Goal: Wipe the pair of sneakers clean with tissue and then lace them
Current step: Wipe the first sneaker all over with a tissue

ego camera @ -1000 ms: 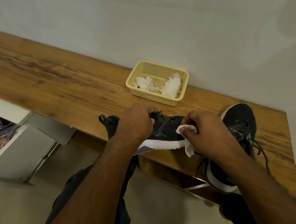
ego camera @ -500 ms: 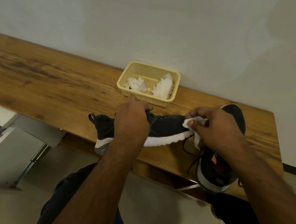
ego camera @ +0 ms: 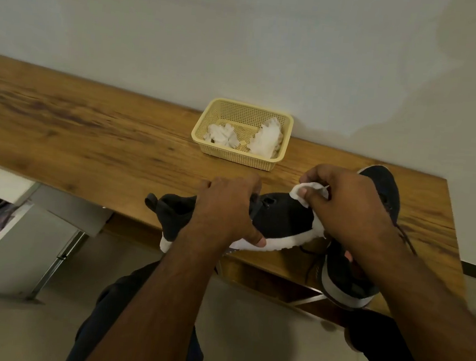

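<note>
A black sneaker with a white sole [ego camera: 282,219] is held sideways at the table's front edge, its heel pointing left. My left hand [ego camera: 225,208] grips it across the middle, thumb on the sole. My right hand [ego camera: 347,208] pinches a white tissue [ego camera: 307,191] against the sneaker's toe. The second black sneaker [ego camera: 353,273] lies on the table at the right, largely hidden behind my right hand and forearm, with dark laces trailing from it.
A yellow plastic basket [ego camera: 286,132] with crumpled white tissues [ego camera: 265,139] stands against the wall behind the shoes. The wooden table [ego camera: 75,135] stretches far to the left. A white open drawer [ego camera: 15,246] sits lower left. My dark-trousered knees are below.
The tissue and my right hand have slid from the sneaker's side toward the top of its toe. My left hand keeps its grip. The view has shifted slightly.
</note>
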